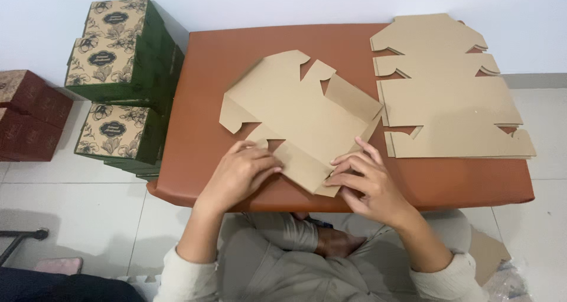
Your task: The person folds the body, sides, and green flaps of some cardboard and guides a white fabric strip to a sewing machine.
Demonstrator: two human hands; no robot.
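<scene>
At the far left, dark red boxes (29,116) sit on the floor, and beside them 3 green boxes (121,77) with floral tan lids are stacked against the desk (201,101). Your left hand (239,175) lies flat, fingers loosely curled, pressing the near flap of the die-cut cardboard blank (298,116) that lies in the middle of the brown desk. Your right hand (369,181) spreads open on the blank's near right corner. Further right, a stack of flat blanks (449,98) rests on the desk.
</scene>
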